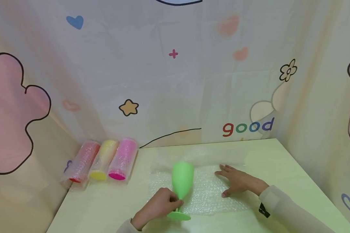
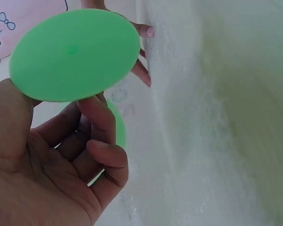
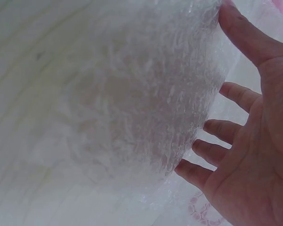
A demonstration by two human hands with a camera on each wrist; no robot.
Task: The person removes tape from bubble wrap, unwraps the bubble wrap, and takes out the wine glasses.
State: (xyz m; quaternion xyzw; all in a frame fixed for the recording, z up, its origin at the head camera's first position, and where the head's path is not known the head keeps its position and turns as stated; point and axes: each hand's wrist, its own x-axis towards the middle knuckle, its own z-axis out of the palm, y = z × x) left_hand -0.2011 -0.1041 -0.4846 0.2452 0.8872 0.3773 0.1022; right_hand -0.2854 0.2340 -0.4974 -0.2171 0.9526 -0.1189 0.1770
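A green plastic goblet (image 1: 182,177) is over a sheet of bubble wrap (image 1: 205,192) in the head view, its bowl toward the back wall and its base toward me. My left hand (image 1: 161,204) grips it by the stem, near the foot. The left wrist view shows the round underside of the base (image 2: 75,55), with curled fingers (image 2: 104,162) below it. On the right part of the wrap, my right hand (image 1: 236,180) touches the sheet with spread fingers. Its fingertips (image 3: 186,167) rest along the wrap in the right wrist view.
Three bubble-wrapped goblets, red (image 1: 84,160), yellow (image 1: 104,159) and pink (image 1: 123,158), lie side by side at the back left of the pale table (image 1: 105,207). A printed curtain (image 1: 175,81) stands behind the table and along both sides.
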